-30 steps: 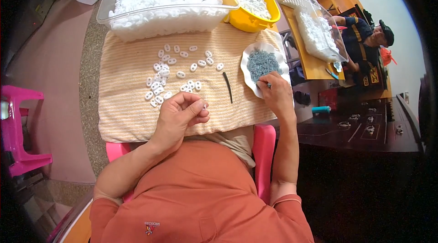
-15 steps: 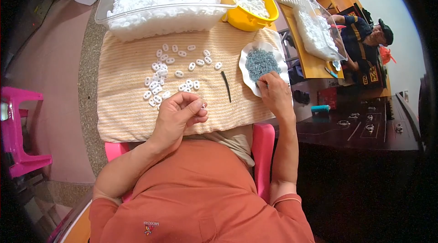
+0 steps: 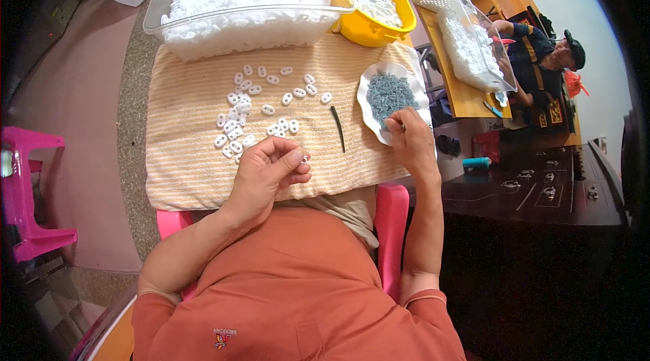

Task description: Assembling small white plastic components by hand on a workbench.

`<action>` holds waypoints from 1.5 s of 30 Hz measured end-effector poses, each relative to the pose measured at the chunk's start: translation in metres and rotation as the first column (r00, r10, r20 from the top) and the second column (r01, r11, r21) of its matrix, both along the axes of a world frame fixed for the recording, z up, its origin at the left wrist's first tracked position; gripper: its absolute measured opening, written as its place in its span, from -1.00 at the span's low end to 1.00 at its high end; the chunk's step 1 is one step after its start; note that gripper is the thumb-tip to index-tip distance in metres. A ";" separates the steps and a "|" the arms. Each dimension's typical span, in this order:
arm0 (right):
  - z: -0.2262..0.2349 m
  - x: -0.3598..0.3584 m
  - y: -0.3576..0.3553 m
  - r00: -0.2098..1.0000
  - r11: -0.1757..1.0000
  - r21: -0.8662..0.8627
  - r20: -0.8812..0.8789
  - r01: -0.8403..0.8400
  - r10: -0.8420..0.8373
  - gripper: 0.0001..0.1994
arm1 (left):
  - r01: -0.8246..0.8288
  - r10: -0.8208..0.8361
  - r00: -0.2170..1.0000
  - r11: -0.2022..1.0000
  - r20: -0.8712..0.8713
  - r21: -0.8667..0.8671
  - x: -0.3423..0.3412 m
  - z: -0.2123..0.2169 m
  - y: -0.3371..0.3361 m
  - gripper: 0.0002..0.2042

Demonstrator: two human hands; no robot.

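Fisheye at the head, near, facing down over left hand [image 3: 264, 170] and right hand [image 3: 414, 144]; wide.

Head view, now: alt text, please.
A person's left hand pinches a small white piece while the right hand is at the near edge of a white dish of grey bits. White two-holed pieces lie on a striped towel, before a clear tub and yellow bucket.

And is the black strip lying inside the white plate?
No, the black strip lies on the striped cloth, left of the white plate.
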State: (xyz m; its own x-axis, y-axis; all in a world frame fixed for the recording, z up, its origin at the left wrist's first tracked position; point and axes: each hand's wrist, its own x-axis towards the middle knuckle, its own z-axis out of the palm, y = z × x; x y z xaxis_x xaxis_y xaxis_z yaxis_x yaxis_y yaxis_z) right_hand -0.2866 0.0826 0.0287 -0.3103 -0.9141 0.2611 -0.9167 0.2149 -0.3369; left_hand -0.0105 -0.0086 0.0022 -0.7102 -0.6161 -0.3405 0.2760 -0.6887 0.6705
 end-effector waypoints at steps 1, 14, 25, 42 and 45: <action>0.000 0.000 0.000 0.999 1.000 -0.014 0.040 0.007 -0.006 -0.92 | 0.002 -0.002 1.000 1.000 -0.005 -0.002 0.000 -0.001 0.000 -0.90; -0.002 0.060 -0.002 0.704 0.965 -0.210 0.662 -0.157 0.259 -0.90 | 0.070 -0.072 0.996 0.997 0.054 0.033 0.000 0.008 0.004 -0.85; 0.000 0.104 -0.011 0.656 0.920 -0.215 0.649 -0.328 0.386 -0.94 | 0.131 -0.131 0.991 0.987 -0.008 0.090 0.004 0.007 0.003 -0.83; -0.010 0.108 -0.009 0.511 0.931 -0.244 0.784 -0.270 0.353 -0.91 | 0.095 -0.089 0.992 0.993 -0.086 0.065 0.004 0.002 0.003 -0.87; -0.014 0.111 -0.008 0.489 0.939 -0.245 0.806 -0.239 0.335 -0.94 | 0.091 -0.086 0.994 0.994 -0.074 0.068 0.003 0.003 0.003 -0.88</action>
State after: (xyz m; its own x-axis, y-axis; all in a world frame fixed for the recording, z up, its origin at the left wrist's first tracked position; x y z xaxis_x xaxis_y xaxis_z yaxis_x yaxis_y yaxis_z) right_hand -0.1760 0.0743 0.0148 -0.1519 -0.9817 0.1150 -0.2168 -0.0804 -0.9729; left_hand -0.0075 -0.0055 0.0050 -0.7849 -0.5258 -0.3277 0.2569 -0.7575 0.6001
